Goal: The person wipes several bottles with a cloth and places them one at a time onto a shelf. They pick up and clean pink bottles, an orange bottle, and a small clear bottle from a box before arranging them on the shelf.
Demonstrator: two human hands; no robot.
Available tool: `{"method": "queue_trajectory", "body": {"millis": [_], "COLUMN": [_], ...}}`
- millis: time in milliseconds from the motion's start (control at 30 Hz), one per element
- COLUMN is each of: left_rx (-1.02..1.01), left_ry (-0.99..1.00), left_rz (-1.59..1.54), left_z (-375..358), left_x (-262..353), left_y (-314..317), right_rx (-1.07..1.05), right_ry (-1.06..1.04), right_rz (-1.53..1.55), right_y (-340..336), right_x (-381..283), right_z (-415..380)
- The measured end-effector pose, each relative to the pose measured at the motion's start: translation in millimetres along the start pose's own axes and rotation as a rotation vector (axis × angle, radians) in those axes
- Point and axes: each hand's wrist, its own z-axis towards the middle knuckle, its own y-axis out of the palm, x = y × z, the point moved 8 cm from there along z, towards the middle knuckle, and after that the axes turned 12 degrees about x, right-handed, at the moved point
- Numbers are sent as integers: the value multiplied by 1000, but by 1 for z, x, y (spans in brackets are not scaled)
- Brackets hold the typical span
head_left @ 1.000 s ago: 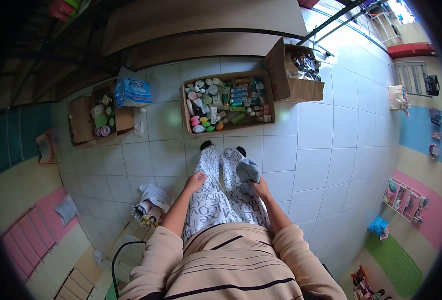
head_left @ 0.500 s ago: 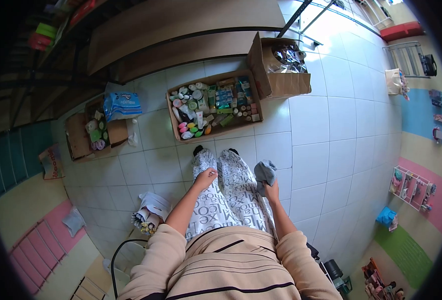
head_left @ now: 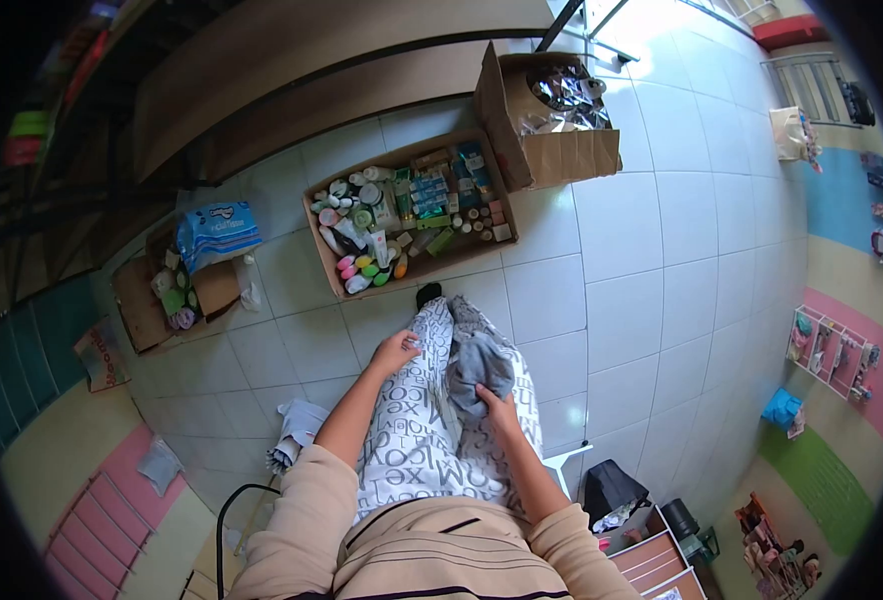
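My right hand [head_left: 498, 404] grips a crumpled grey cloth [head_left: 482, 362], which hangs over the front of my patterned white trousers [head_left: 417, 420]. Over the other trouser leg is my left hand [head_left: 396, 353], its fingers curled together; whatever they pinch is too small to make out. Ahead of my feet, a low open carton [head_left: 462, 260] holds many bottles, tubes and small boxes. Neither hand touches the carton.
A taller open carton [head_left: 572, 158] with shiny packets stands beyond it to the right. Further left, a blue plastic pack [head_left: 220, 235] rests on a smaller carton [head_left: 142, 315]. A wooden shelf [head_left: 342, 40] spans the far side. A black bin [head_left: 612, 488] stands at lower right.
My right hand has swung inward with the grey cloth, from beside my leg to in front of it. My left hand has shifted slightly left. The view has turned a little.
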Motion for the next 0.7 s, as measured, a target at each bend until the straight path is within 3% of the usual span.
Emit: {"method": "queue_trajectory", "body": {"millis": [167,300,333,433,500,600,700], "left_rx": [-5,67,55,18,-8,39,209], "left_ry": [19,87,109,161,154,304,542], "left_rz": [109,266,235,175,192,371,486], "left_z": [55,112,128,182,212,241,281], "left_x": [-7,9,11,24,33,72,78], "left_y": [2,11,21,57,85,118,149], "right_rx": [-77,-69,-68,-1,-59,-143,-227], "right_ry": [88,251,398,574,472,385,350], "right_rz": [-237,-198,10,250,538,886,998], "right_y": [-6,-32,-39,-73,-75,-81,-87], "right_x": [5,8,19,19,0,-18,-30], "right_z": [12,37,48,88,113,145,150]}}
